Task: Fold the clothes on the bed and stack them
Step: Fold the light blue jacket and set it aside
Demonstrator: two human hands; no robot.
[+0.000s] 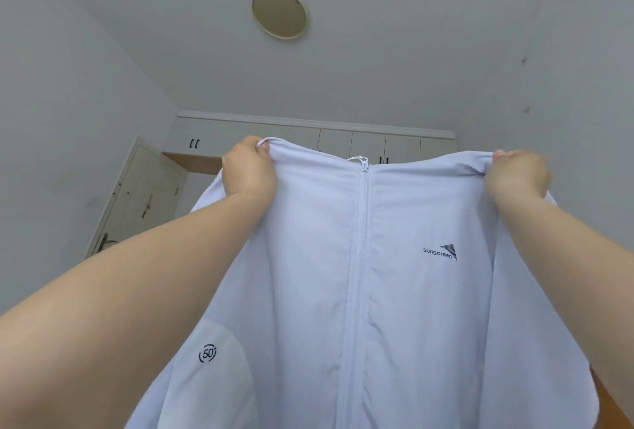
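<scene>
A pale lavender thin-fabric zip-front jacket (pixel 360 291) hangs spread in the air below the round beige ceiling lamp (pixel 279 12), zipper closed, "sunscreen" print on one chest panel and a "50" mark on a sleeve. The left hand (pixel 248 167) grasps one top corner of the jacket; the right hand (pixel 516 173) grasps the other, 2 clenched grips level with the white overhead cabinets (pixel 308 140).

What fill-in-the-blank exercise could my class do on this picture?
1. Both hands, left and right, hold up a pale ____.
2. Its zip is ____.
3. The chest logo reads ____.
4. The ceiling lamp is ____ in shape.

Missing words: jacket; closed; sunscreen; round
</scene>
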